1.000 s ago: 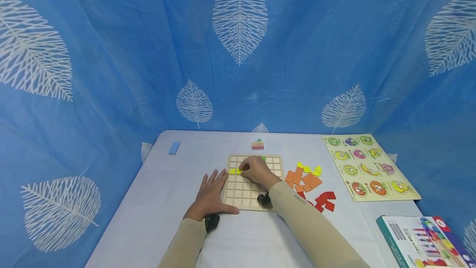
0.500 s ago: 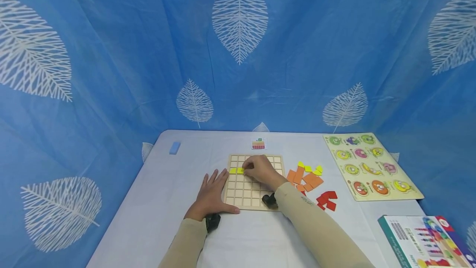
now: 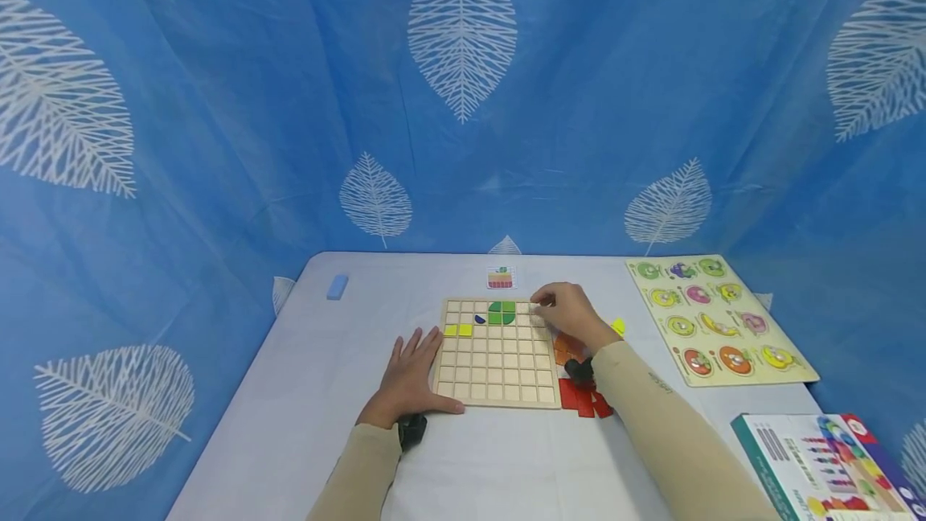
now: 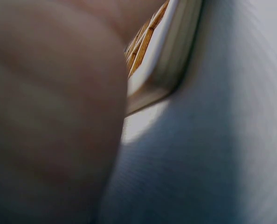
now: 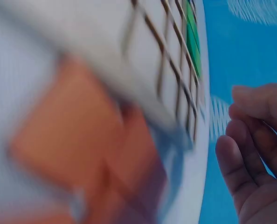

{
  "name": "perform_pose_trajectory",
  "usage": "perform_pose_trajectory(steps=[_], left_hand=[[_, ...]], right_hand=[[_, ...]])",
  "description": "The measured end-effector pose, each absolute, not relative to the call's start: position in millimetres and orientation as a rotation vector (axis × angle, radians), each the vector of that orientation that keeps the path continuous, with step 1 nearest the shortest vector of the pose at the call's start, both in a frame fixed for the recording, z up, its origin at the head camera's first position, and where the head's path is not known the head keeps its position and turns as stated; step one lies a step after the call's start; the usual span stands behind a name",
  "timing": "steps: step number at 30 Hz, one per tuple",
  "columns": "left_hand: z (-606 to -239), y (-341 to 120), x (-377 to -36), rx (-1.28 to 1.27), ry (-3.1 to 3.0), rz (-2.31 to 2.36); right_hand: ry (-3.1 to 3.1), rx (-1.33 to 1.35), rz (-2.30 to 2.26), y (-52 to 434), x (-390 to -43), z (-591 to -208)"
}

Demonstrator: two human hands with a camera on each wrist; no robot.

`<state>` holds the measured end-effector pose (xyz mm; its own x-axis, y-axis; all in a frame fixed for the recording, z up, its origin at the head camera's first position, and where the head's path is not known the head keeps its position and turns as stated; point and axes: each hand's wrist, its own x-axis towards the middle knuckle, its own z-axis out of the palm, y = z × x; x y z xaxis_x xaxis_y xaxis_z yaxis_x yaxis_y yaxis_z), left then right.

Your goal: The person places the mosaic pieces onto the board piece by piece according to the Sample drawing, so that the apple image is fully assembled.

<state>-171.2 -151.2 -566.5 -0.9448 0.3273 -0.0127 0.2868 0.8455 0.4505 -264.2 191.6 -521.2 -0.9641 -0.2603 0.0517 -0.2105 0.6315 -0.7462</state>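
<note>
A wooden grid board (image 3: 496,372) lies on the white table (image 3: 347,424). Two yellow squares (image 3: 458,330) sit in its left column area, with green pieces (image 3: 501,312) and a small dark blue piece (image 3: 480,318) in the top rows. My left hand (image 3: 411,367) lies flat on the table against the board's left edge, thumb along the front corner. My right hand (image 3: 563,309) hovers over the board's upper right corner, fingers (image 5: 250,140) loosely curled and holding nothing. In the blurred right wrist view, the board (image 5: 162,65) and a green piece (image 5: 190,37) show beside orange pieces (image 5: 82,140).
Loose orange (image 3: 567,346), red (image 3: 582,400) and yellow (image 3: 617,326) pieces lie right of the board. A pattern card (image 3: 501,278) sits behind it, a blue block (image 3: 337,287) far left, a fruit peg puzzle (image 3: 716,320) at right, a colourful box (image 3: 817,465) at front right.
My right hand has left the yellow squares and moved right to the board's upper right corner, uncovering the green pieces. My left hand has stayed put.
</note>
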Motion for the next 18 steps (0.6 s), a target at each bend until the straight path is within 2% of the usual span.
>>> perform_pose_trajectory(steps=[9, 18], left_hand=[[-562.5, -150.7, -170.7, 0.488, 2.928, 0.686], [-561.0, -150.3, -169.8, 0.48, 2.929, 0.667]], right_hand=[[2.806, -0.297, -1.15, 248.6, -274.1, -515.2], [2.75, -0.124, -1.042, 263.2, -271.6, -527.0]])
